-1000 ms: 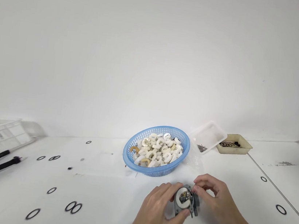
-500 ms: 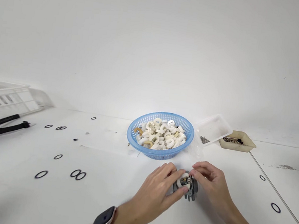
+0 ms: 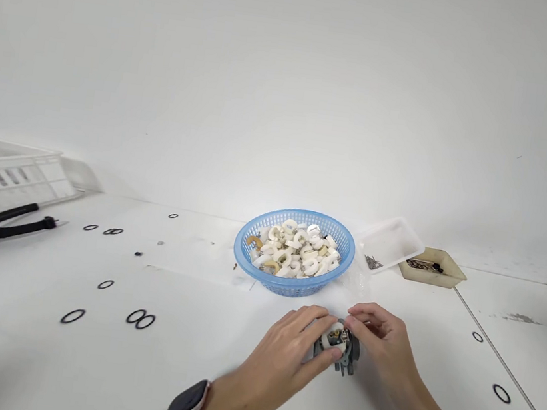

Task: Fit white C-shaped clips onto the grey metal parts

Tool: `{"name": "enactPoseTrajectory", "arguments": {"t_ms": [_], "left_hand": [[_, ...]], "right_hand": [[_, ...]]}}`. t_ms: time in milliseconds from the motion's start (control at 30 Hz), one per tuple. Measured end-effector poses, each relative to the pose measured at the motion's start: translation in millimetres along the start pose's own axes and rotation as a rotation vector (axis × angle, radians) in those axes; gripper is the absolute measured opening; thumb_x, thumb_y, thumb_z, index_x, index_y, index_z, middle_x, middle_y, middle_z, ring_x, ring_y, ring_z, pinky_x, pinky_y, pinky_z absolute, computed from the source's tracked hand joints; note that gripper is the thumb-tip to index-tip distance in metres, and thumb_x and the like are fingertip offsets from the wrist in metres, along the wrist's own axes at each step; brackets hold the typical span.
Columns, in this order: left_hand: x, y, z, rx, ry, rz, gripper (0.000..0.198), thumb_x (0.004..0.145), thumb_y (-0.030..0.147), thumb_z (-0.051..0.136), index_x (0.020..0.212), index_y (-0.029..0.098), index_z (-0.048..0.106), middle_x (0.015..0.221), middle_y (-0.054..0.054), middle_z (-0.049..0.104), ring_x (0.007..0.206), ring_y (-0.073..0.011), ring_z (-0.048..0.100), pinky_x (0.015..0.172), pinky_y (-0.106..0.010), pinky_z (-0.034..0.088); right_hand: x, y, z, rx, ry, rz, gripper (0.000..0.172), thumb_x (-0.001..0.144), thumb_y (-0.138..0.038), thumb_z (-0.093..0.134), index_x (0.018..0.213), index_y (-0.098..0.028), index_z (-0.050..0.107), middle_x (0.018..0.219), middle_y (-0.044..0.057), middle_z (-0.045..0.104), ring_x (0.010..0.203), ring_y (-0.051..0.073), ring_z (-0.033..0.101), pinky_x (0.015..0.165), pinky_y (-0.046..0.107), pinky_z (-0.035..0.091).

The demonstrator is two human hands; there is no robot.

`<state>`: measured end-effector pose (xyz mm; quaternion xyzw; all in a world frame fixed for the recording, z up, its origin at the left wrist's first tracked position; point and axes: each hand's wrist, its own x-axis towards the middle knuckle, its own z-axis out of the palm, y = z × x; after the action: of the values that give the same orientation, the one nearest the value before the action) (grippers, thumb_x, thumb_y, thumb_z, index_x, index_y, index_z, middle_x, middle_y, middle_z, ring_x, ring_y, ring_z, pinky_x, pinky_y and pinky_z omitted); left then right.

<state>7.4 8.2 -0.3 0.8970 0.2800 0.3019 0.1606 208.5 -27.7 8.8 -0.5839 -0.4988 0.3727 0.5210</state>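
Observation:
A small grey metal part (image 3: 346, 362) with a white ring-like piece (image 3: 327, 340) in its top rests on the white table, just in front of a blue basket. My left hand (image 3: 284, 351), with a watch on the wrist, grips it from the left, fingers on the far side and thumb on the near side. From the right, my right hand (image 3: 384, 340) pinches at its upper edge, thumb and index finger together. Whatever lies between those fingertips is too small to make out.
The blue basket (image 3: 242, 260) holds many white C-shaped pieces. Behind, right, are a white tray (image 3: 393, 237) with pins and a beige tray (image 3: 453, 277). Black rings (image 3: 72, 316) lie scattered. Black-handled pliers (image 3: 13, 229) and a white crate (image 3: 50, 175) are at left.
The view has tilted and shifted slightly. Both hands stay at the metal part, with little change in their grip.

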Motion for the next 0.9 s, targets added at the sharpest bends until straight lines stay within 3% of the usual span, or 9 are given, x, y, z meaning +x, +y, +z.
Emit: {"name": "enactPoseTrajectory", "arguments": {"t_ms": [367,900], "left_hand": [[0.8,0.8,-0.7,-0.027,-0.003,-0.013,0.027,0.108,0.042,0.047,0.125,0.024,0.059,0.122,-0.007,0.066,0.108,-0.0254,0.066,0.092,-0.04,0.056],[0.9,0.7,-1.3,-0.045,0.007,-0.009,0.03,0.109,0.043,0.044,0.125,0.025,0.06,0.121,-0.008,0.067,0.107,-0.0251,0.065,0.092,-0.039,0.056]], "right_hand": [[3.0,-0.6,-1.1,0.044,0.009,0.048,0.056,0.064,-0.071,0.083,0.083,-0.019,0.078,0.073,0.007,0.071,0.071,0.026,0.067,0.064,0.035,0.056],[1.0,-1.3,0.4,0.014,0.042,0.011,0.053,0.067,-0.071,0.082,0.083,-0.021,0.078,0.08,0.008,0.073,0.075,0.026,0.068,0.065,0.035,0.057]]}}
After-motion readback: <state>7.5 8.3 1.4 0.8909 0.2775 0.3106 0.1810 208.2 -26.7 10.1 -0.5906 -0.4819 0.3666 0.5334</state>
